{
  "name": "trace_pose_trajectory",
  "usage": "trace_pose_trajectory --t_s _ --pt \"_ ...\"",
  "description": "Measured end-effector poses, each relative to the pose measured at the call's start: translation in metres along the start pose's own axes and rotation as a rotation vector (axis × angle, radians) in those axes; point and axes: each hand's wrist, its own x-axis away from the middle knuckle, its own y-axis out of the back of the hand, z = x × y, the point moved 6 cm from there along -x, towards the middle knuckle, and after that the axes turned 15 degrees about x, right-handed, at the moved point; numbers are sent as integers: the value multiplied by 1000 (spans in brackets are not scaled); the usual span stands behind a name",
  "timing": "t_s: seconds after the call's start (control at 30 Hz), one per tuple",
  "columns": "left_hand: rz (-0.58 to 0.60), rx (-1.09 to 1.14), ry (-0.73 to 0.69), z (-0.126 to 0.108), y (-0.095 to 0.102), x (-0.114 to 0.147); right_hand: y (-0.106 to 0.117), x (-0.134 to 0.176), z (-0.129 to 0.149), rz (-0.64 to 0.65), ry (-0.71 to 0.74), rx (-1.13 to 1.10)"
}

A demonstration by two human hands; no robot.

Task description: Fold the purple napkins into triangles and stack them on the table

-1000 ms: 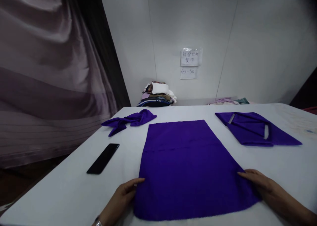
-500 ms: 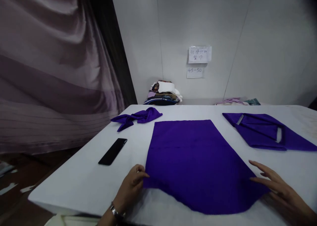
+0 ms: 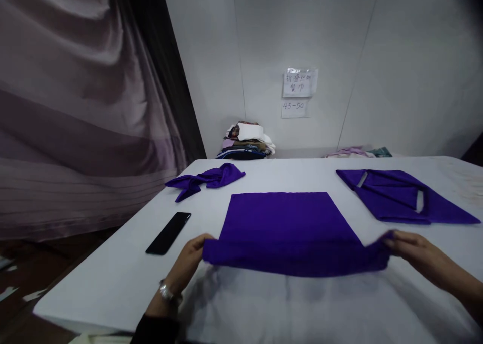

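A purple cloth napkin [image 3: 281,216] lies in front of me on the white table [image 3: 113,278], its far part flat. Its near edge is lifted and turned over into a band that spans between my hands. My left hand [image 3: 194,256], with a metal watch at the wrist, pinches the left corner. At the other end my right hand [image 3: 411,251] is closed on the right corner, which bunches up a little at the fingers. The fingertips of both hands are partly hidden by the cloth.
A black phone [image 3: 168,233] lies left of the napkin. Behind it is a twisted purple cloth [image 3: 222,176]; a folded purple cloth [image 3: 396,195] lies at the right. Stacked clothes [image 3: 247,142] stand beyond the far edge, below paper signs [image 3: 300,83]. A curtain [image 3: 75,107] hangs at left.
Both hands have raised the napkin's near edge and moved it away from me, so it doubles over. My right hand, with fingers spread before, now grips its corner.
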Motion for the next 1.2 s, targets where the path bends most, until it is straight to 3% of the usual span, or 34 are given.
trace_pose_trajectory --t_s 0.13,0.27,0.37,0.63,0.83,1.0,1.2 --pt "-87 53 30 6 -16 -69 -19 -67 26 19 -55 -186" --pt "-248 -160 76 24 -19 -128 -30 -125 8 -105 -128 -86" --pt "-309 -311 75 37 -18 -151 -38 -147 -10 -145 -149 42" --pt "-366 -653 12 41 -21 -151 -40 -163 -19 -230 -81 302" --pt "-405 -790 53 38 -20 -155 -35 -179 -11 -300 -70 533" --pt "-383 -875 119 42 -19 -160 -39 -184 -6 -284 -90 817" --pt "-374 -905 143 43 -16 -164 -44 -184 -5 -255 -134 959"
